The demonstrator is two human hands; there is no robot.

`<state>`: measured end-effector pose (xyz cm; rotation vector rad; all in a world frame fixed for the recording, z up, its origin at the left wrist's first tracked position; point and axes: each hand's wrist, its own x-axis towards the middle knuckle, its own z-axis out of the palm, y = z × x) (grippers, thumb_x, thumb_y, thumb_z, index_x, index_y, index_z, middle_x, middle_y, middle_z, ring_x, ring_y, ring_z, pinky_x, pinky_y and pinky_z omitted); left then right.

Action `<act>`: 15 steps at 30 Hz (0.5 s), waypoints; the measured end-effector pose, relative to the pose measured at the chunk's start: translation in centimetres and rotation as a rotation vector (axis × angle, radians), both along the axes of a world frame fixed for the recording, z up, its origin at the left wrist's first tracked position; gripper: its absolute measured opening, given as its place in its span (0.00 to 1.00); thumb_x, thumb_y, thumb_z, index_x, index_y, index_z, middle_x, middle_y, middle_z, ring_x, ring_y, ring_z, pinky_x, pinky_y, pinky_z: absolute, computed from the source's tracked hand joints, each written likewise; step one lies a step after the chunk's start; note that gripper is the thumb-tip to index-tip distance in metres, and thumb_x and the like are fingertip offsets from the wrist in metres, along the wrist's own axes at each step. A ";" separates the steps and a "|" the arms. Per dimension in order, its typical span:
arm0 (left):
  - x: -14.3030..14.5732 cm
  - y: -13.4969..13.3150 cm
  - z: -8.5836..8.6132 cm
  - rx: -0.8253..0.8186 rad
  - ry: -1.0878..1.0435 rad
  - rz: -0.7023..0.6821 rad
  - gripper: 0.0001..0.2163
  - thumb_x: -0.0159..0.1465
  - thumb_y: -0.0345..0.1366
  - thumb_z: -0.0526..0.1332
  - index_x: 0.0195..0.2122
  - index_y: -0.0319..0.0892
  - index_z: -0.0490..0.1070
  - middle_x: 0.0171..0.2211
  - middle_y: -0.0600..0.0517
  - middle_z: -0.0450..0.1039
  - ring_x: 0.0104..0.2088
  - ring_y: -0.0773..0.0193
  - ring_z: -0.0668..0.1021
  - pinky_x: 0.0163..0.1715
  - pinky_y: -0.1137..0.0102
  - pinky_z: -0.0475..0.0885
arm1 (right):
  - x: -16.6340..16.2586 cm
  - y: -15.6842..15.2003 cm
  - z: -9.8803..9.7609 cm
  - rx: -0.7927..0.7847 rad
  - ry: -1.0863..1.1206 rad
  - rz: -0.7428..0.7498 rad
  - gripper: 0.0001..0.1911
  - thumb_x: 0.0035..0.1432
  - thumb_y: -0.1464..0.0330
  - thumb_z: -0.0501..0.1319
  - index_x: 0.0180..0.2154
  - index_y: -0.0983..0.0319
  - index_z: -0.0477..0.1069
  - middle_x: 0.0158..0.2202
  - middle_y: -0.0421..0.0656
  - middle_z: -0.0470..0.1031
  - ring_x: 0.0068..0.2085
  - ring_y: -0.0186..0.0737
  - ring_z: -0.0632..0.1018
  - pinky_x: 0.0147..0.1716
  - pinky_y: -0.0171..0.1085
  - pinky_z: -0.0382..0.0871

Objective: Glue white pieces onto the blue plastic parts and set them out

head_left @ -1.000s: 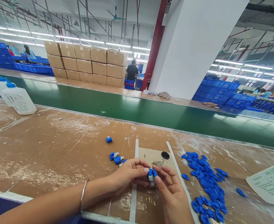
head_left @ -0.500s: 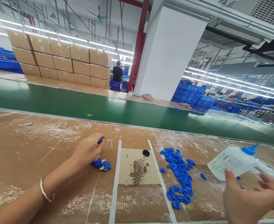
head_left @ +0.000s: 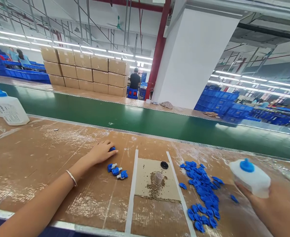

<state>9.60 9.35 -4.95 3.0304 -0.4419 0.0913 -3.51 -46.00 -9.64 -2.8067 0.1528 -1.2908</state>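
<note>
Gripping the white bottle (head_left: 257, 181), cap (head_left: 247, 165) up: right hand (head_left: 278, 201), closed around it | Left hand (head_left: 102, 152): over a blue lump (head_left: 112, 149), I can't tell if it's pinching | Small clear cup (head_left: 158, 178): on the cardboard (head_left: 142, 184), left of the bottle, between both hands, nearer the left one

On the card sheet (head_left: 142, 184), a cup (head_left: 158, 178) near the middle and a lid (head_left: 164, 165) by the far right corner. Right of the sheet, past a tape strip (head_left: 180, 189), loose pieces (head_left: 202, 184); farther right, a bottle (head_left: 254, 179) in the right hand (head_left: 274, 205). Left of the sheet, small parts (head_left: 115, 171), with the left hand (head_left: 103, 153) just behind them. Far left of the sheet, two bottles (head_left: 10, 110). Behind the sheet, a belt (head_left: 145, 117); beyond, cartons (head_left: 84, 70) leftward.
</note>
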 end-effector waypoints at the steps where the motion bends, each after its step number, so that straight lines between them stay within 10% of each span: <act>1: 0.0 0.0 -0.1 0.002 0.002 0.000 0.16 0.63 0.47 0.50 0.45 0.46 0.70 0.47 0.46 0.70 0.47 0.51 0.73 0.44 0.60 0.68 | 0.1 1.2 0.0 -0.013 -0.023 0.003 0.30 0.58 0.55 0.55 0.59 0.57 0.55 0.35 0.52 0.74 0.28 0.56 0.77 0.16 0.44 0.67; 7: 0.4 0.7 -0.4 0.009 0.007 0.052 0.14 0.63 0.40 0.51 0.46 0.45 0.69 0.50 0.45 0.68 0.51 0.50 0.70 0.51 0.55 0.64 | 1.6 7.2 0.6 -0.289 -0.079 0.346 0.26 0.60 0.66 0.53 0.59 0.63 0.54 0.50 0.53 0.69 0.49 0.55 0.72 0.48 0.52 0.66; 15: 0.5 1.0 -0.8 0.014 0.019 0.136 0.16 0.63 0.41 0.50 0.49 0.45 0.67 0.55 0.43 0.64 0.55 0.45 0.66 0.50 0.47 0.63 | 2.7 10.4 1.8 -0.521 -0.032 0.436 0.29 0.54 0.80 0.53 0.58 0.64 0.56 0.52 0.51 0.70 0.53 0.50 0.70 0.53 0.50 0.59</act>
